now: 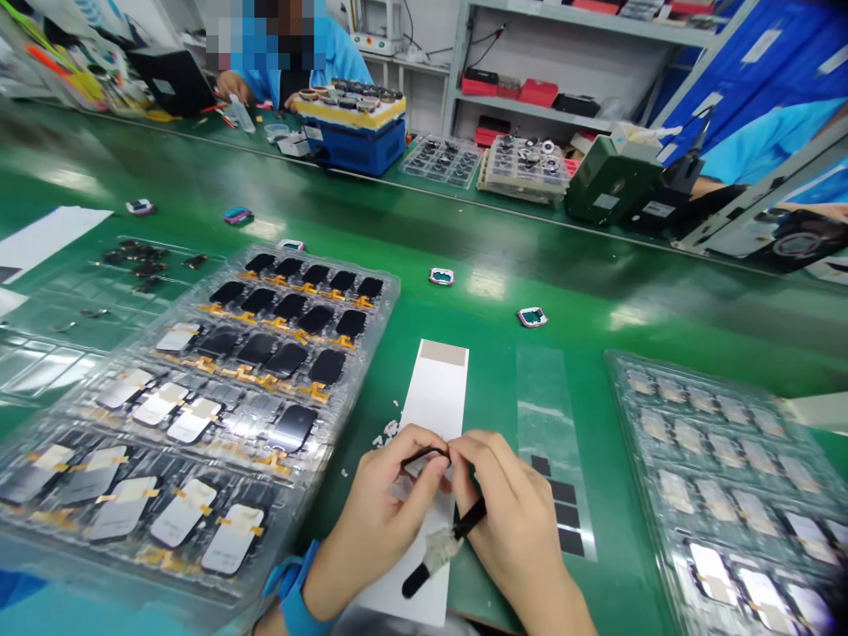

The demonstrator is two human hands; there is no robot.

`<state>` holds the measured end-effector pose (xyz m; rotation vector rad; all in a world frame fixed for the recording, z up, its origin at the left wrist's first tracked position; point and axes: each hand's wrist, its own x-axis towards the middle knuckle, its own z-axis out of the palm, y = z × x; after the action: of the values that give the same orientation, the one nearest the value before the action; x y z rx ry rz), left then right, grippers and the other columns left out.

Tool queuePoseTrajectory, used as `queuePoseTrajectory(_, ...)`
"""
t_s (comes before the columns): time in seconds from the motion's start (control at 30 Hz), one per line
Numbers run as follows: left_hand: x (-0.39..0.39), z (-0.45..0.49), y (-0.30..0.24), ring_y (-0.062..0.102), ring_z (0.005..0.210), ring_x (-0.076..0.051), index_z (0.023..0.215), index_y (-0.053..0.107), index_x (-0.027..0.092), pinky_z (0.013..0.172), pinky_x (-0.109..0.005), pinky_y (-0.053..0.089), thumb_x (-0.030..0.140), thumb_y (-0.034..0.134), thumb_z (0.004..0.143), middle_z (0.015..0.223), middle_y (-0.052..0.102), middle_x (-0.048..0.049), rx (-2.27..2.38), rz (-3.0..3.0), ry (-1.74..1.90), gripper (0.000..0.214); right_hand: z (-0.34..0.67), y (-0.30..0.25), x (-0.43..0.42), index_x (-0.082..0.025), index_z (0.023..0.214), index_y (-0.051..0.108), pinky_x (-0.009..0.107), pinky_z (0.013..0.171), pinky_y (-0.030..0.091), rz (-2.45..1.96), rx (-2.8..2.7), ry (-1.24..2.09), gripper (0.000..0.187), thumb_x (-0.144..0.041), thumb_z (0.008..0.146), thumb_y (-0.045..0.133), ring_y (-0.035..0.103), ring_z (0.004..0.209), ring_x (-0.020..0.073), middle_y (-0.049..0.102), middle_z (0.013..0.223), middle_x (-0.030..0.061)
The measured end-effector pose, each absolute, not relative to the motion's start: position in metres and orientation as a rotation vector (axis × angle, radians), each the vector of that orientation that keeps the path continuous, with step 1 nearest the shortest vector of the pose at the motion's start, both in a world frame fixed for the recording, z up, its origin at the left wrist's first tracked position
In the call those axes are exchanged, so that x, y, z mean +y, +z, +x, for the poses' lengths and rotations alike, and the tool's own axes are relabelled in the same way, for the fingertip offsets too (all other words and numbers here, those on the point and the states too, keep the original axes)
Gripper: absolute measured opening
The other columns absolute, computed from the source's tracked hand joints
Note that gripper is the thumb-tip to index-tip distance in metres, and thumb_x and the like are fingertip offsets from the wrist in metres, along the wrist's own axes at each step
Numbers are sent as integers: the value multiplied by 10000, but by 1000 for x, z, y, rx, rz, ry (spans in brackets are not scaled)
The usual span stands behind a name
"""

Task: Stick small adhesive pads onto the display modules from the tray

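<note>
While both hands meet over a white paper strip (435, 397) near the middle of the green table's (480, 322) near edge, a thin, curved black piece (424, 453) is held up between them. The left hand (397, 495) pinches it between thumb and forefinger; the right hand's (507, 508) fingertips close on its right end, and a dark tool with a pale wrapping (441, 548) sticks out below that hand, its tip pointing toward the near edge. Mostly covered by fingers, the piece looks very light and slim, likely bendable and easy to kink; its material is impossible to tell. Holding it lightly by its ends or outer rim seems safest, since a hard squeeze could warp it. A clear tray of small screens (377, 353) fills the table's left side; another clear tray (616, 389) lies toward its right edge.
</note>
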<state>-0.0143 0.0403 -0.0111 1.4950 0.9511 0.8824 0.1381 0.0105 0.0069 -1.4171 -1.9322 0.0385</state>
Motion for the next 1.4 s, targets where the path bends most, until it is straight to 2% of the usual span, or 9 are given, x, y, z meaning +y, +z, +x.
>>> queuePoseTrajectory(0.17,38,-15,-16,595,656,-132,967,584,211,602,-221,464,288,519,1001,779,621,-1,1006,1355,985,106,148,18,23,-207,805,597,206,556,448,-1558,-1710,433,130,-179,922,549,578,609,105,597,716,-18)
queuePoseTrajectory(0.27,37,-16,-17,555,662,-118,994,536,225,643,-222,441,299,491,1022,739,567,27,1016,1268,1047,91,152,16,32,-200,681,593,207,539,418,-1626,-1660,612,193,-210,873,612,555,583,109,581,645,-26)
queuePoseTrajectory(0.37,36,-17,-17,536,660,-117,1007,486,232,618,-222,409,341,475,1033,722,555,34,985,1165,1046,113,152,7,37,-192,774,682,215,547,421,-1631,-1555,759,113,-191,845,595,591,632,125,658,738,9)
queuePoseTrajectory(0.5,34,-17,-17,495,622,-119,1009,464,232,567,-228,363,397,478,1030,701,560,33,933,1104,1032,166,148,-1,36,-193,921,738,213,494,382,-1551,-1383,907,182,-220,836,579,596,641,130,707,855,49)
queuePoseTrajectory(0.67,33,-17,-16,444,582,-117,1027,445,231,545,-243,331,448,473,1024,701,564,26,803,1108,927,218,145,4,34,-168,834,735,212,411,193,-1491,-1118,1182,266,-428,809,684,319,418,57,639,614,5)
queuePoseTrajectory(0.83,33,-16,-15,434,573,-96,1019,422,236,543,-229,322,420,469,1032,712,528,43,738,1163,859,190,150,3,29,-160,722,671,228,449,146,-1288,-1004,1556,370,-519,763,751,259,430,45,487,483,-53)
queuePoseTrajectory(0.97,33,-16,-16,430,583,-95,1020,421,244,520,-213,313,412,473,1029,724,487,49,783,1217,862,176,153,0,25,-152,761,684,244,455,82,-1268,-967,1612,376,-519,768,763,178,448,36,352,470,-97)
queuePoseTrajectory(1.27,34,-17,-10,409,629,-125,1047,480,236,590,-229,372,323,444,1038,726,418,40,784,1361,839,94,150,6,26,-156,717,665,233,455,120,-1371,-978,1566,355,-479,681,808,217,435,41,368,446,-94)
queuePoseTrajectory(1.4,32,-18,-12,406,650,-129,1060,448,245,587,-234,346,362,430,1046,743,423,38,804,1311,802,119,149,6,26,-153,718,679,236,451,115,-1397,-1022,1531,373,-518,733,755,191,437,48,297,435,-102)
